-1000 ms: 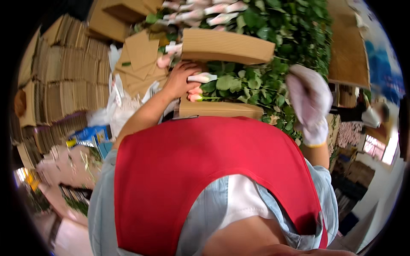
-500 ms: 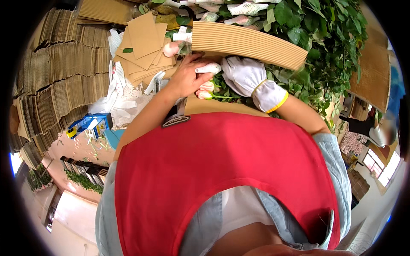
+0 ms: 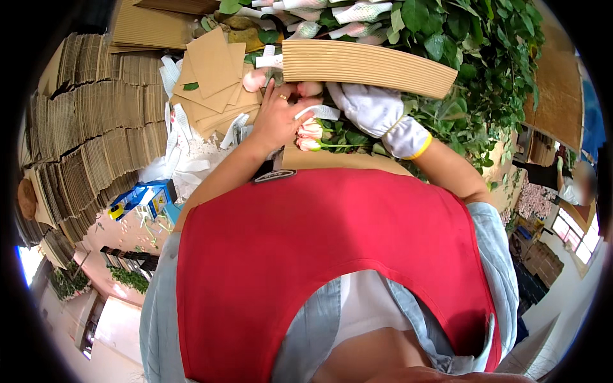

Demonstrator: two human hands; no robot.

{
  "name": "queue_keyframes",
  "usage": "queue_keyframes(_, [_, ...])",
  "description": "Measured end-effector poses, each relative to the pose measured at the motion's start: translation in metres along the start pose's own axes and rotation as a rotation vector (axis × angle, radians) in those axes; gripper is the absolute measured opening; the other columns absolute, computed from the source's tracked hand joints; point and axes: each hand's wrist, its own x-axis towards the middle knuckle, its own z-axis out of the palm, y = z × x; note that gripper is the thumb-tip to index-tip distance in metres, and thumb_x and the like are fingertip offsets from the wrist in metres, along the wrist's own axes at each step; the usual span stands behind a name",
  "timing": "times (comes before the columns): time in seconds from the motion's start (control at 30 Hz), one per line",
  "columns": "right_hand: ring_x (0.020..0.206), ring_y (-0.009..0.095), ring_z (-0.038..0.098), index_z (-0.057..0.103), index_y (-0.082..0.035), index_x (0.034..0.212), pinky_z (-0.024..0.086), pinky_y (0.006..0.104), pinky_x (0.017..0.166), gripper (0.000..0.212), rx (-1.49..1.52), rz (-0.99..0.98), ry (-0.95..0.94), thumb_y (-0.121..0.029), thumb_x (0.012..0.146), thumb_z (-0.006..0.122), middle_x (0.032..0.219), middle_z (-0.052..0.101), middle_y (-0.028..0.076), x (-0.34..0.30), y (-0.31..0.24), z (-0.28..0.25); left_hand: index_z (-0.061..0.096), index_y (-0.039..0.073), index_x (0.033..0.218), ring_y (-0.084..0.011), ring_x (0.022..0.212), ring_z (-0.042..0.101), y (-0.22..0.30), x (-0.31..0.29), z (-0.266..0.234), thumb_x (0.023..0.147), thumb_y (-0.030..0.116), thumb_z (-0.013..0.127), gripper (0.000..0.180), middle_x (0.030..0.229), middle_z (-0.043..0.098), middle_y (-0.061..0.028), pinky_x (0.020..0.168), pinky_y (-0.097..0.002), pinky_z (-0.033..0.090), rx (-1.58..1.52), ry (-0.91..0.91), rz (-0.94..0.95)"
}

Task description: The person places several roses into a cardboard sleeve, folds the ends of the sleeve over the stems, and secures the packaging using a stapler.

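The bare left hand (image 3: 278,118), a ring on one finger, has its thumb and fingers around a white net sleeve (image 3: 324,112), whose loose end points to the right. Just below the sleeve, two pale pink roses (image 3: 309,135) lie close together beside that hand, with a green stem running off to the right, and another pink rose head (image 3: 310,88) sits at its fingers, under the lower edge of a ridged cardboard strip (image 3: 370,62). The right hand (image 3: 365,107) wears a white glove with a yellow cuff edge and reaches in beneath the strip; its fingertips are hidden, so I cannot tell whether it grips anything. A tan piece of cardboard (image 3: 345,159) lies between the roses and the person's red apron (image 3: 332,217). Left of the strip, near the left hand's fingers, is a further pink rose (image 3: 253,80), next to a spread of flat cardboard pieces (image 3: 211,60). More white net sleeves (image 3: 174,143) lie in a loose heap on the left, beside tall cardboard stacks (image 3: 105,118), with a blue box (image 3: 156,196) below. Beyond the strip are flowers in white nets (image 3: 362,14) and a thick mass of green leaves (image 3: 485,54).
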Motion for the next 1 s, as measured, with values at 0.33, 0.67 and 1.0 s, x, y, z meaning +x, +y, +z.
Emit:
queue_keyframes(0.33, [0.087, 0.022, 0.063, 0.061, -0.011, 0.123, 0.055, 0.0404, 0.072, 0.043, -0.190, -0.098, 0.036, -0.019, 0.081, 0.056, 0.095, 0.061, 0.004, 0.002, 0.000, 0.007, 0.066, 0.031, 0.116, -0.0244, 0.111, 0.052, -0.002, 0.004, -0.005, 0.085, 0.034, 0.065, 0.031, 0.123, 0.058, 0.0027, 0.105, -0.0541, 0.028, 0.263, 0.040, 0.176])
queue_keyframes(0.67, [0.064, 0.031, 0.063, 0.056, -0.013, 0.108, 0.052, 0.0417, 0.055, 0.029, 0.324, 0.251, -0.427, -0.010, 0.079, 0.059, 0.079, 0.060, 0.008, 0.023, 0.005, -0.135, 0.057, 0.010, 0.129, -0.0300, 0.119, 0.052, 0.024, -0.023, -0.094, 0.089, 0.021, 0.058, 0.042, 0.132, 0.057, -0.0126, 0.105, -0.0486, 0.034, -0.063, -0.161, -0.455])
queue_keyframes(1.0, [0.069, 0.026, 0.066, 0.055, -0.007, 0.115, 0.053, 0.0341, 0.057, 0.039, 0.563, 0.174, -0.563, -0.030, 0.084, 0.058, 0.082, 0.064, 0.014, 0.038, -0.023, -0.129, 0.073, 0.012, 0.101, -0.0272, 0.093, 0.061, 0.037, -0.022, -0.068, 0.075, 0.022, 0.076, 0.028, 0.104, 0.064, -0.0148, 0.075, -0.0371, 0.049, -0.195, -0.326, -0.606])
